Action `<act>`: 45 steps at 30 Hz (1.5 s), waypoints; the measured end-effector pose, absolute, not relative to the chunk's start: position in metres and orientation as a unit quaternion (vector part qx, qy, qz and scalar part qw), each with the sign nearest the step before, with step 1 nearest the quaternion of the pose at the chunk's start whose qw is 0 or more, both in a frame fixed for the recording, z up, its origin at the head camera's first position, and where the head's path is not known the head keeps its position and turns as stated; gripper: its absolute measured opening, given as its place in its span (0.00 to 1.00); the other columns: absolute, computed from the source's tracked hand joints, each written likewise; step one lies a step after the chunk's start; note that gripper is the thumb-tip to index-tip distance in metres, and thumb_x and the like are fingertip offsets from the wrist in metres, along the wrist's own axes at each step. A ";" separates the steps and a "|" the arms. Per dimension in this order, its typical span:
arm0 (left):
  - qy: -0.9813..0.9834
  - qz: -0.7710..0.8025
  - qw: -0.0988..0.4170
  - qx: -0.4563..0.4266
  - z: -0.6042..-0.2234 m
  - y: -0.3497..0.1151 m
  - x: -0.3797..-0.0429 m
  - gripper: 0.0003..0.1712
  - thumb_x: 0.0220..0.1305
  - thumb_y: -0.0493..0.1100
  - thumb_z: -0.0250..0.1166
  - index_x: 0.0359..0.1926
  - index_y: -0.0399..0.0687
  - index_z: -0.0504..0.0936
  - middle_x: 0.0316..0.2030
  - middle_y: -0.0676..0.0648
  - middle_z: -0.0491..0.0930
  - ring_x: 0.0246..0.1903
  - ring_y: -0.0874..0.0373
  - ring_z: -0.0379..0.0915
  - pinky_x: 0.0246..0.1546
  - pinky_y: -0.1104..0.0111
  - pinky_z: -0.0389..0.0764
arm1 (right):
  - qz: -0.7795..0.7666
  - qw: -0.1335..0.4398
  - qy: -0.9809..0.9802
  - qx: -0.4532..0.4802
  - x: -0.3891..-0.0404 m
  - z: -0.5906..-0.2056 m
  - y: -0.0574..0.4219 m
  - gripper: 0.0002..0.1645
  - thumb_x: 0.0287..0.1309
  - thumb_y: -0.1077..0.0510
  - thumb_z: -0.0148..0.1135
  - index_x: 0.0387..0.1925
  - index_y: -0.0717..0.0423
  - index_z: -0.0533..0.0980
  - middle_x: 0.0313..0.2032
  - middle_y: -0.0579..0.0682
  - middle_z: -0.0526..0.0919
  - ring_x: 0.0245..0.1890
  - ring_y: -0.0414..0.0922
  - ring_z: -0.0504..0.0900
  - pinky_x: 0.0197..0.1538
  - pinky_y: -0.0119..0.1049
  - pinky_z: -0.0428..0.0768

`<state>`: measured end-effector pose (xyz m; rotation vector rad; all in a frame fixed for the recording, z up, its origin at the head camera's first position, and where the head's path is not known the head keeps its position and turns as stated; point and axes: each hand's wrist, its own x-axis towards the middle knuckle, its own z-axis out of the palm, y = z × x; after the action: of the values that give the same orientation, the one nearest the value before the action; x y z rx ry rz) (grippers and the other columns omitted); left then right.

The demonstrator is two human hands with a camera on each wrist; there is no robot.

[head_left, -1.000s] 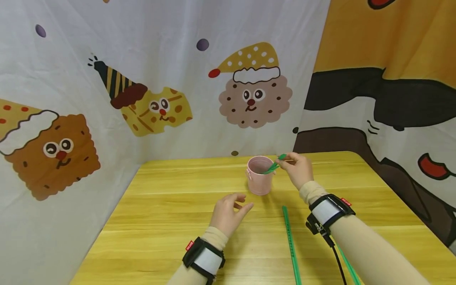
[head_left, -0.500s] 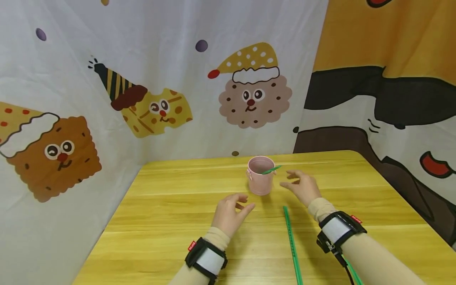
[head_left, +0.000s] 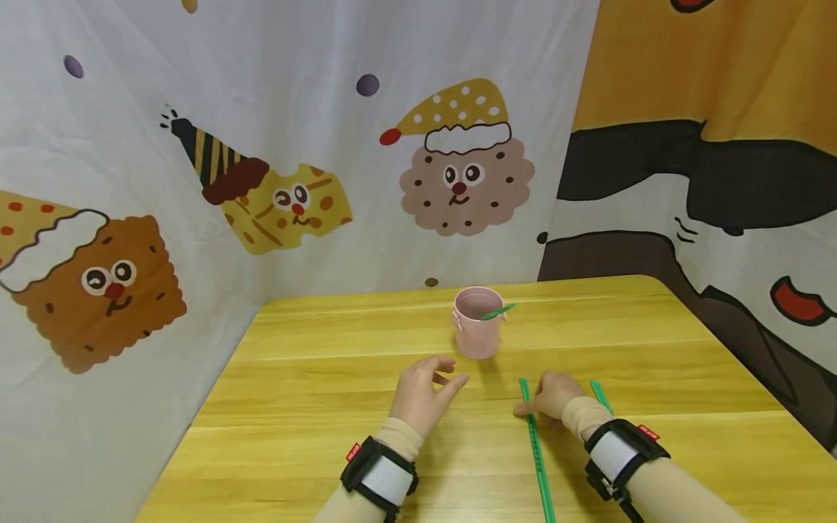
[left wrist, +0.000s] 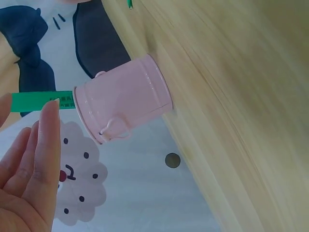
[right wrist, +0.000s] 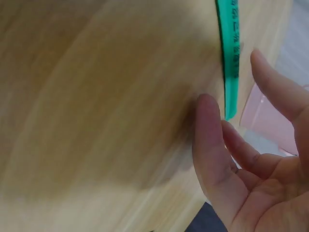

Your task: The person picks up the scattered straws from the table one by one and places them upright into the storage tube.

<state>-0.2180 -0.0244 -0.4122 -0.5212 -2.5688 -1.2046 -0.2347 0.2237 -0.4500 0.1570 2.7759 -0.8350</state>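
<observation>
A pink bucket (head_left: 477, 338) stands on the table, a green strip (head_left: 498, 312) with printed characters leaning out over its rim. My left hand (head_left: 418, 396) hovers in front of the bucket, holding nothing, its fingers loosely bent. On the table lies a long, narrow green strip (head_left: 538, 457), also printed with dark characters. My right hand (head_left: 556, 396) reaches down over this strip's far end. In the right wrist view, thumb and fingers sit apart on either side of the strip (right wrist: 229, 58), not pinching it.
Another green strip (head_left: 601, 394) lies to the right, partly hidden under my right forearm. A curtain (head_left: 307, 94) with cartoon prints hangs behind the wooden table (head_left: 314, 414).
My right hand has let go of the green strip in the bucket, drawn back toward me and lowered over the strip on the table. The left hand has barely moved.
</observation>
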 end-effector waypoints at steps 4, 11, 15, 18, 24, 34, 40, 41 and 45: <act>-0.883 -0.416 0.126 -0.178 -0.412 -0.024 -0.218 0.17 0.63 0.49 0.69 0.46 0.43 0.85 0.41 0.44 0.87 0.36 0.49 0.85 0.35 0.70 0.84 | -0.305 0.122 0.943 0.054 -0.233 -0.451 0.223 0.18 0.47 0.55 0.78 0.23 0.62 0.77 0.15 0.48 0.74 0.14 0.42 0.76 0.20 0.35 0.80; -0.883 -0.418 0.122 -0.175 -0.414 -0.023 -0.218 0.16 0.63 0.49 0.70 0.45 0.43 0.85 0.40 0.45 0.87 0.35 0.51 0.85 0.34 0.71 0.83 | -0.365 0.143 0.917 0.065 -0.234 -0.450 0.223 0.12 0.49 0.65 0.72 0.31 0.65 0.75 0.20 0.54 0.79 0.16 0.45 0.80 0.22 0.38 0.84; -0.881 -0.427 0.112 -0.172 -0.416 -0.023 -0.218 0.17 0.63 0.50 0.69 0.45 0.43 0.85 0.40 0.45 0.87 0.35 0.52 0.85 0.33 0.72 0.82 | -0.416 0.151 0.894 0.076 -0.233 -0.442 0.227 0.12 0.52 0.63 0.66 0.37 0.67 0.74 0.22 0.54 0.78 0.19 0.47 0.80 0.24 0.40 0.84; -0.879 -0.433 0.101 -0.171 -0.416 -0.023 -0.218 0.17 0.63 0.51 0.69 0.46 0.44 0.85 0.41 0.45 0.87 0.35 0.53 0.85 0.33 0.72 0.82 | -0.446 0.136 0.882 0.066 -0.233 -0.429 0.231 0.17 0.57 0.61 0.61 0.44 0.71 0.73 0.29 0.58 0.80 0.22 0.47 0.82 0.28 0.42 0.86; -0.865 -0.463 0.066 -0.182 -0.415 -0.020 -0.216 0.19 0.64 0.52 0.68 0.48 0.43 0.84 0.42 0.44 0.87 0.37 0.50 0.85 0.35 0.70 0.83 | -0.489 0.068 0.869 0.040 -0.234 -0.400 0.235 0.26 0.62 0.60 0.57 0.57 0.75 0.69 0.47 0.70 0.78 0.27 0.45 0.83 0.35 0.45 0.87; -0.838 -0.484 0.016 -0.252 -0.410 -0.007 -0.209 0.20 0.64 0.49 0.68 0.51 0.41 0.84 0.48 0.44 0.86 0.43 0.49 0.85 0.39 0.75 0.82 | -0.598 -0.090 0.797 -0.002 -0.216 -0.351 0.226 0.26 0.66 0.61 0.59 0.60 0.74 0.69 0.36 0.48 0.80 0.31 0.36 0.84 0.39 0.36 0.87; -0.829 -0.492 0.016 -0.266 -0.402 0.003 -0.206 0.20 0.64 0.51 0.68 0.51 0.43 0.84 0.47 0.46 0.87 0.41 0.54 0.85 0.39 0.76 0.81 | -0.653 -0.125 0.742 -0.081 -0.210 -0.335 0.210 0.21 0.65 0.63 0.62 0.54 0.73 0.72 0.33 0.41 0.82 0.33 0.37 0.86 0.40 0.39 0.87; -0.829 -0.491 0.021 -0.266 -0.402 0.004 -0.206 0.20 0.64 0.50 0.68 0.51 0.43 0.85 0.46 0.46 0.87 0.40 0.55 0.85 0.38 0.76 0.81 | -0.656 -0.129 0.738 -0.090 -0.210 -0.334 0.208 0.20 0.64 0.63 0.62 0.53 0.72 0.73 0.33 0.41 0.82 0.33 0.37 0.86 0.40 0.39 0.87; -0.823 -0.499 0.056 -0.268 -0.398 0.007 -0.207 0.17 0.64 0.48 0.68 0.49 0.44 0.85 0.43 0.46 0.87 0.39 0.56 0.85 0.38 0.75 0.82 | -0.669 -0.140 0.721 -0.119 -0.210 -0.332 0.203 0.12 0.64 0.63 0.63 0.48 0.62 0.78 0.33 0.42 0.83 0.34 0.38 0.87 0.39 0.41 0.87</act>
<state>-0.2066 0.0073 -0.3977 -0.8131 -2.4962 -1.5131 -0.2102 0.2033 -0.3321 -0.4105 2.4908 -2.3106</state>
